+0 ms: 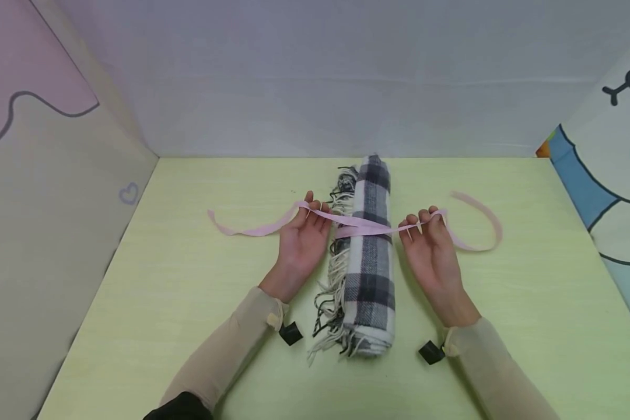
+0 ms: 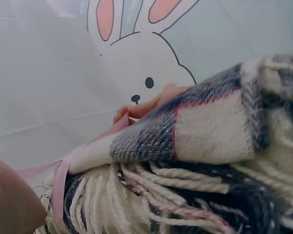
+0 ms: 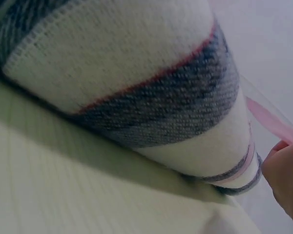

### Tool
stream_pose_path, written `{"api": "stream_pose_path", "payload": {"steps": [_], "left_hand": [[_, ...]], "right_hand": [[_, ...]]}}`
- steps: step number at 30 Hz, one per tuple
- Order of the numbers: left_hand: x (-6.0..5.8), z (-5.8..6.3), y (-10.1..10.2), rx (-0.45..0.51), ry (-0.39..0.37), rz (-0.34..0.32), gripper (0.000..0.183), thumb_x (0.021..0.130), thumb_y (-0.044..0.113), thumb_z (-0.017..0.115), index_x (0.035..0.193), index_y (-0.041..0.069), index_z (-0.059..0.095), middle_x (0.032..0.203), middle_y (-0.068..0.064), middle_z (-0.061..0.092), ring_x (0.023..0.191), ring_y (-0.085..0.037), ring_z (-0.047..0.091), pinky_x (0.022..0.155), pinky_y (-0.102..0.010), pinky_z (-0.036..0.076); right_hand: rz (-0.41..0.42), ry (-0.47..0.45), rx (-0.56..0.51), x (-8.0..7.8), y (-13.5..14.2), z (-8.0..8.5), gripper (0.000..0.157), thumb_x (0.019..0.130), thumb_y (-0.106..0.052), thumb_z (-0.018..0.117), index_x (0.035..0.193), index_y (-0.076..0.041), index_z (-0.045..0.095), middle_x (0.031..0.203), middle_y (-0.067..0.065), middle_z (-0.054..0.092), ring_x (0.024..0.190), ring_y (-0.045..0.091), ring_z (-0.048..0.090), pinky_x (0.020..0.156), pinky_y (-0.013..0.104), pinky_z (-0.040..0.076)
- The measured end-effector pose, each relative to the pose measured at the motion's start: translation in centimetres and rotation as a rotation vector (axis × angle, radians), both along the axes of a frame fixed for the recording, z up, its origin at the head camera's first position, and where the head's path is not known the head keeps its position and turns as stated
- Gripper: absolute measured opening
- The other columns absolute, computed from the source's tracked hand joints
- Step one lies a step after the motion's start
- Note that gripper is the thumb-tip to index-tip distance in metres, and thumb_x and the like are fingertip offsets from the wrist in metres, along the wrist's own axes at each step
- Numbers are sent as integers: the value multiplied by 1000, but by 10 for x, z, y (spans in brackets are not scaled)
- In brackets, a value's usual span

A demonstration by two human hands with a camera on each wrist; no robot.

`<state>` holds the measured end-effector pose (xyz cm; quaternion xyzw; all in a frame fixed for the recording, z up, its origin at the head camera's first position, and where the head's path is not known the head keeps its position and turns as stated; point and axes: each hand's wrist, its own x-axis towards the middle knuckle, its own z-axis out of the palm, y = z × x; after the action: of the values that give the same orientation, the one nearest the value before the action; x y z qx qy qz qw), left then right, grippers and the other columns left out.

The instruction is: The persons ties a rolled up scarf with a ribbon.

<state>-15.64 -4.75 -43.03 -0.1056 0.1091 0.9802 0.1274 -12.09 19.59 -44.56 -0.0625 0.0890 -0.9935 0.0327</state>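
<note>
- Mid-worktop (image 1: 189,303), its far end at the far edge, lies a rolled scarf (image 1: 370,262), pink ribbon (image 1: 364,231) round it.
- Left of the roll, the left hand (image 1: 304,240) pinches one ribbon tail; right, the right hand (image 1: 433,259) pinches the other.
- Wrist views alone reveal red lines (image 2: 176,131); fringe (image 1: 338,265) shows in head and left-wrist views.

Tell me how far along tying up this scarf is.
Done: the scarf is rolled and the ribbon goes around it. In hand: the left grip and right grip hold the ribbon, which trails loose on both sides. Remaining: probably a bow, since none shows.
</note>
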Motion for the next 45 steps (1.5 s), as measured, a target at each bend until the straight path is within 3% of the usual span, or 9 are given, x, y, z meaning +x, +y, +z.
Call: {"api": "stream_pose_path", "payload": {"steps": [7,14,19,23,28,30,35,40,45], "left_hand": [[-7,-1,5,-62,149,7,22,112,27,42,99,16,56,86,2,53,94,-19,53,100,-29,41],[-11,-3,10,-162,274,78,12,98,29,61,97,18,56,81,5,49,76,-14,43,85,-30,39],[-13,-7,9,-183,241,128,11,96,25,63,94,16,58,78,4,48,69,-14,41,85,-34,43],[-14,-10,7,-204,194,138,15,105,19,51,92,15,58,76,4,46,67,-12,38,76,-30,41],[-15,-13,7,-218,174,121,30,112,14,35,91,14,57,76,5,47,66,-10,33,66,-24,30],[-16,-14,8,-226,177,108,33,112,13,32,90,14,56,76,5,46,66,-10,32,65,-23,27],[-16,-15,9,-331,218,73,32,111,11,31,87,14,53,72,5,41,64,-11,29,65,-26,20],[-13,-13,11,-569,292,74,27,107,5,43,83,12,51,66,5,30,62,-14,20,67,-34,16],[-9,-9,16,-797,312,103,23,106,6,55,84,9,62,62,5,28,59,-13,20,64,-35,20]], "right_hand": [[3,-4,-94,-7,1,-1,26,111,-21,40,109,-4,59,89,12,66,86,27,58,89,37,48],[-13,-60,-144,-13,1,0,16,109,-19,50,107,-6,58,83,12,61,76,27,54,77,36,45],[-15,-88,-158,-14,7,-1,13,107,-16,53,106,-5,58,82,13,61,72,26,51,73,34,39],[-35,-95,-154,-14,13,-3,11,107,-14,54,105,-4,58,80,14,60,71,26,49,72,31,32],[-43,-76,-116,-14,18,-5,12,107,-12,53,105,-3,58,79,14,60,70,24,47,73,29,29],[-35,-59,-60,-15,19,-3,14,109,-13,51,105,-3,59,79,12,60,70,22,46,72,28,29],[-33,-27,228,-16,19,6,22,112,-18,43,104,-7,60,78,3,58,70,14,42,69,24,30],[-3,16,490,-19,24,18,30,114,-19,37,99,-9,60,76,-1,53,69,14,32,69,26,22],[21,13,703,-21,24,30,27,113,-20,44,93,-10,60,75,-2,49,71,18,24,72,33,17]]}}
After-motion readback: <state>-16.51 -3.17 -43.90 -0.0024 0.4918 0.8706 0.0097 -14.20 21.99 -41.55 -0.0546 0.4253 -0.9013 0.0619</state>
